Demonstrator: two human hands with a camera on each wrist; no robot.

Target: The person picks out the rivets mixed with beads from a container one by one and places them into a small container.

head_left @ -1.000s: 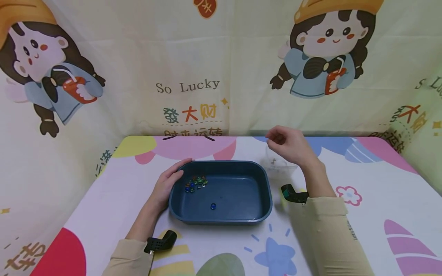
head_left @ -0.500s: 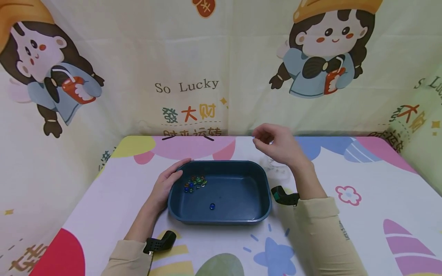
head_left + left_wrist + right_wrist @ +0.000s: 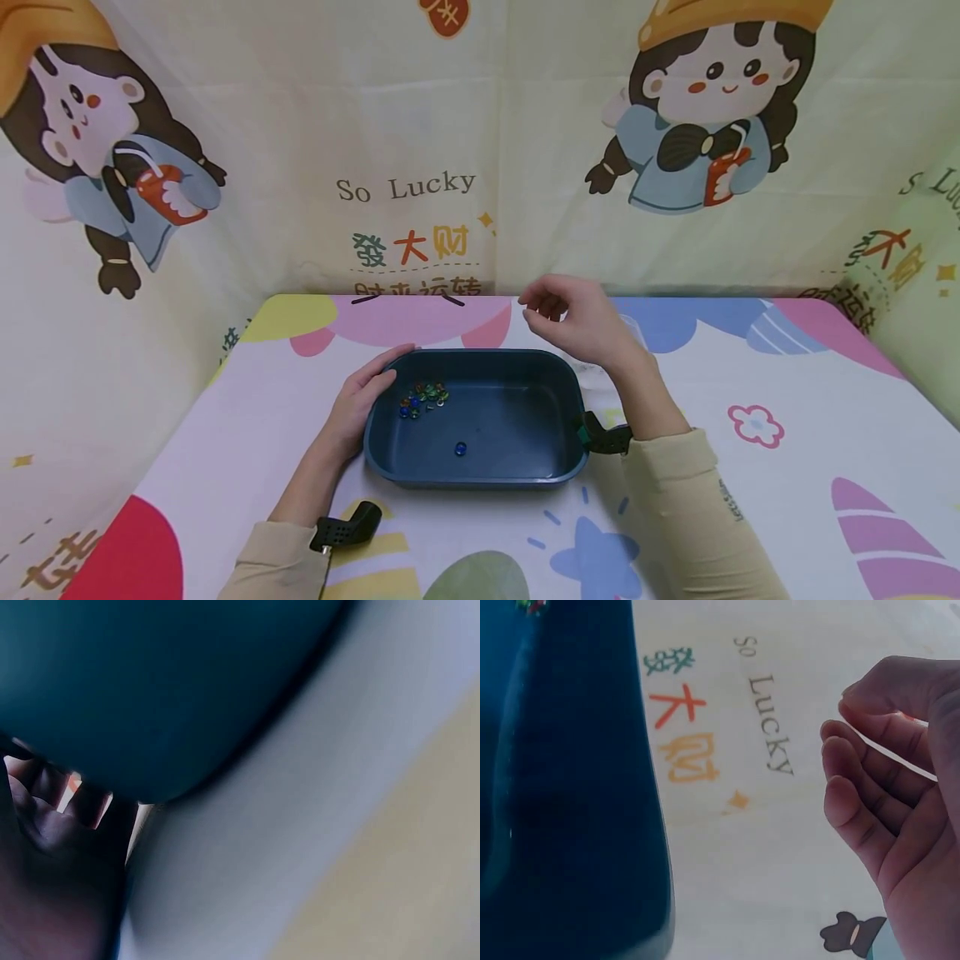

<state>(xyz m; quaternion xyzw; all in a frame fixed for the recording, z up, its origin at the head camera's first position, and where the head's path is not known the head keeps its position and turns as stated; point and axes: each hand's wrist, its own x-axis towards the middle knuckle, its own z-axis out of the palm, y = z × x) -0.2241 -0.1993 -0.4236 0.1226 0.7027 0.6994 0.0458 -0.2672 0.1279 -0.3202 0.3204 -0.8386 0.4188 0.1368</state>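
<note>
A dark blue rectangular tray point(image 3: 480, 482) sits on the table. Its left rim is gripped by my left hand point(image 3: 354, 408), the thumb on the rim and the fingers along the outer wall. Several small coloured glass marbles point(image 3: 427, 395) lie clustered in the tray's far left corner, and a single blue marble point(image 3: 461, 449) lies nearer the front. My right hand point(image 3: 577, 321) is raised beyond the tray's far right corner, its fingers bent. In the right wrist view its thumb and index fingertips meet; I cannot tell whether something small is pinched there.
A clear plastic container point(image 3: 632, 327) stands at the tray's far right, mostly hidden behind my right hand and forearm. The table is covered by a white cloth point(image 3: 675, 392) with colourful prints. A printed curtain point(image 3: 540, 167) hangs right behind the table's back edge.
My right hand has moved left from over the clear container to beyond the tray's far right corner. My left hand, the tray and the marbles have stayed in place.
</note>
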